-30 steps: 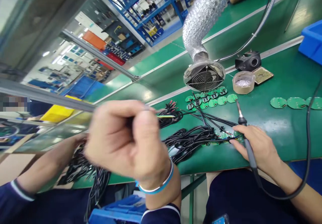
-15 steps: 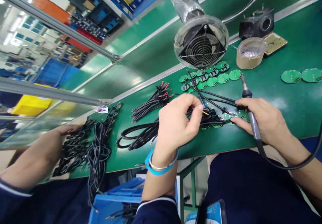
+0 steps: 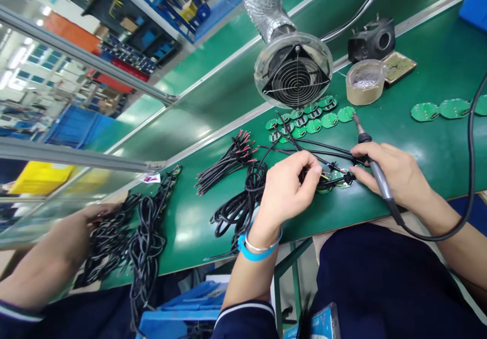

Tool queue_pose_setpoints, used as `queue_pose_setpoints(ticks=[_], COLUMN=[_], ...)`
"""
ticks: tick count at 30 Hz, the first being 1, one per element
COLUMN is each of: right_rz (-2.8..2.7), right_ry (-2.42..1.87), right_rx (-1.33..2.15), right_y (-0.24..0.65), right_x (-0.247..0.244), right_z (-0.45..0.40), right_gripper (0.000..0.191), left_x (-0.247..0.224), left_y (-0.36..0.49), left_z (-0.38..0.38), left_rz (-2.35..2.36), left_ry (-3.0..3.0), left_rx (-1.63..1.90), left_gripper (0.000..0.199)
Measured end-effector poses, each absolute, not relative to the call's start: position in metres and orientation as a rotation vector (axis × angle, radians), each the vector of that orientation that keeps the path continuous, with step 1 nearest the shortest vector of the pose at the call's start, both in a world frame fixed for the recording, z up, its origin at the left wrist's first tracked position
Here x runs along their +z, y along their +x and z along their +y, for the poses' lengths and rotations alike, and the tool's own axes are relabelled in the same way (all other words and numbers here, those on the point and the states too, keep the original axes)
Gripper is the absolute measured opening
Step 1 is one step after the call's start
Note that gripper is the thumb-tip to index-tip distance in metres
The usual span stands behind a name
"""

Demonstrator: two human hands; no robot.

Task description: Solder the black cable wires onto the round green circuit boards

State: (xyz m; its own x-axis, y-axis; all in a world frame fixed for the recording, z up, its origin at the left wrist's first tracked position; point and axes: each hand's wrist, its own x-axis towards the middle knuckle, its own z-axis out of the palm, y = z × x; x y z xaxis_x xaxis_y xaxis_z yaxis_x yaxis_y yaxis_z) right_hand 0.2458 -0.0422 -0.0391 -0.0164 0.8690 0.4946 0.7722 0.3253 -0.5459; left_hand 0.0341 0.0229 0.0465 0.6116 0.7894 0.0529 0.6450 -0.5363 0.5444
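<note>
My left hand (image 3: pixel 287 189), with a blue wristband, is closed in a pinch on a black cable; thin coloured wires (image 3: pixel 326 174) show by its fingertips. My right hand (image 3: pixel 397 176) grips a soldering iron (image 3: pixel 381 182) between thumb and fingers, its tip pointing up and away. Black cables (image 3: pixel 323 151) run to the right fingertips, which touch or nearly touch a cable end. Under these cables lie green round circuit boards (image 3: pixel 345 179), partly covered. Looped black cable (image 3: pixel 238 209) rests left of my left hand.
A fume extractor (image 3: pixel 294 72) hangs above rows of green boards (image 3: pixel 314 126). Behind stand a solder tub (image 3: pixel 365 93) and a black holder (image 3: pixel 372 42). Short cables (image 3: pixel 224 164) lie left. Another person's arm (image 3: pixel 57 252) reaches to cable bundles (image 3: pixel 146 242); a blue bin (image 3: pixel 178 321) stands below.
My left hand has moved right, closer to my right hand. The looped cable beside it has shifted and bunched up. The right hand still grips the soldering iron. The view has shifted slightly.
</note>
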Motion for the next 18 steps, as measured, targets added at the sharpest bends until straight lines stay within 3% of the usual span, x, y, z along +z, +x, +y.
queue_pose_setpoints(ticks=[4, 6, 11, 18], right_rz=[-1.639, -1.611, -1.644, -1.675], right_ry=[-1.386, -1.38, -1.45, -1.434], right_rx=[0.385, 0.332, 0.174, 0.27], right_y=[0.258, 0.264, 0.267, 0.266], right_x=[-0.036, -0.038, -0.044, -0.043], right_z=[-0.055, -0.064, -0.079, -0.082], right_gripper=[0.028, 0.031, 0.041, 0.045], left_x=[0.038, 0.028, 0.019, 0.026], left_y=[0.03, 0.029, 0.033, 0.051], left_z=[0.01, 0.006, 0.006, 0.014], left_rz=[1.051, 1.068, 1.102, 1.189], left_ry=[2.617, 2.775, 2.976, 2.847], left_rx=[0.306, 0.272, 0.186, 0.302], left_gripper=[0.017, 0.024, 0.013, 0.013])
